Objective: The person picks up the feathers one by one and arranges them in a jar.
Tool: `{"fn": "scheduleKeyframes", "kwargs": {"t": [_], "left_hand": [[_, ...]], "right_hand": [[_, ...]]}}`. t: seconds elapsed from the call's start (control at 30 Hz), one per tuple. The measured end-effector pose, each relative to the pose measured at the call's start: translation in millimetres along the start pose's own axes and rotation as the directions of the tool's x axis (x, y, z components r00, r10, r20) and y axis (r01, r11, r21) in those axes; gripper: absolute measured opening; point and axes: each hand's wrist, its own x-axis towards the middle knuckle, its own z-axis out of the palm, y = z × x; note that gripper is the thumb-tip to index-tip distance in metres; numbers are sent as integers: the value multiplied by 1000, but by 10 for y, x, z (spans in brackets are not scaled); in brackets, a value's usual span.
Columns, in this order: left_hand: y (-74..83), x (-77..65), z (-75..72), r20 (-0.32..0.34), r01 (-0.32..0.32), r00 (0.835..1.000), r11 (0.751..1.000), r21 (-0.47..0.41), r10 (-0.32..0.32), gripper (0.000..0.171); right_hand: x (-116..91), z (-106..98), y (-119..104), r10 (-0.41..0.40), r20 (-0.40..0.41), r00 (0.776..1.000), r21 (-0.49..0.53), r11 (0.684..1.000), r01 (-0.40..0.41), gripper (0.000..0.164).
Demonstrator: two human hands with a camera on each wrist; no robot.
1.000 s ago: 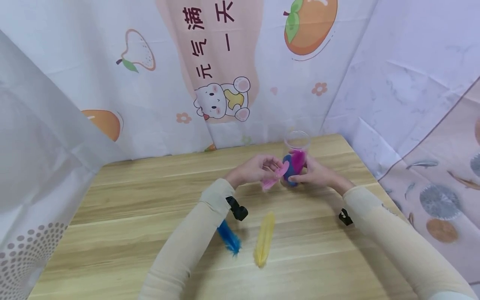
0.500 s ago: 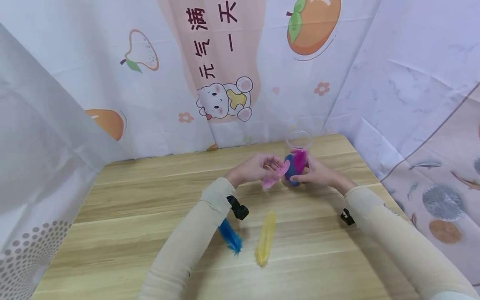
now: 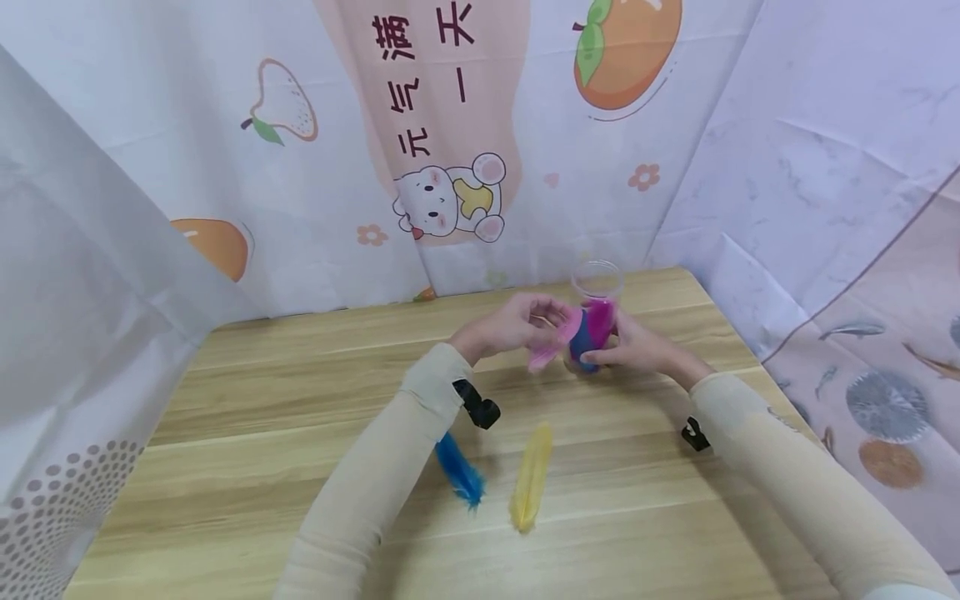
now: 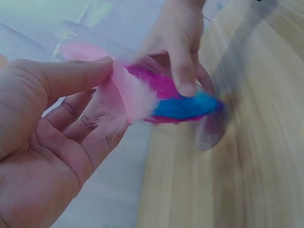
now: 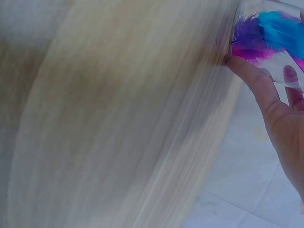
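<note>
On the head feed I had the left hand (image 3: 519,325) pinching the pink feather (image 4: 119,90) between thumb and fingertips, just beside the clear cup (image 4: 211,134) on the far right part of the wooden table (image 3: 300,400). The feather's long axis ran on a diagonal: its smooth, rounded end pointed away from the person and to the right, towards the cup, while the fluffy end hung down to the left, nearer the person. My left wrist feed showed the smooth end at upper left and the downy end at lower right, the feather crossing in front of the cup wall; I couldn't tell if the two touched.

The right hand (image 3: 628,342) gripped the cup low on its side, thumb on the near face and fingers curled round the wall. The cup stood on the table with its mouth up, its long axis close to upright. Inside, I could see a magenta feather (image 3: 599,321) reaching up towards the rim, with a cyan feather (image 4: 187,107) and a purple feather (image 5: 248,33) against the wall; how their quills lay I couldn't make out.

Nearer the person, the yellow feather (image 3: 532,479) lay flat, its long axis running nearly front to back, narrow end towards the person. To its left the blue feather (image 3: 460,473) lay partly hidden by the left sleeve (image 3: 352,492), its visible end pointing towards the person and slightly right
</note>
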Motion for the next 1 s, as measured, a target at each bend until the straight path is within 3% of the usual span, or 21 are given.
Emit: {"fn": "scheduleKeyframes", "kwargs": {"t": [0.2,0.63,1.0], "left_hand": [[162,31,-34,-3,-45,999,999,13,45,35],[414,138,-8,-32,-106,994,991,-78,104,18],[644,188,-50,-173,-199,971,962,-188,167,18]], "right_hand": [[-22,-4,6,2,-2,1000,13,1000,-2,88],[-41,5,13,-13,22,1000,32,999,12,80],[-3,-10,7,-18,22,1000,19,1000,18,82]]}}
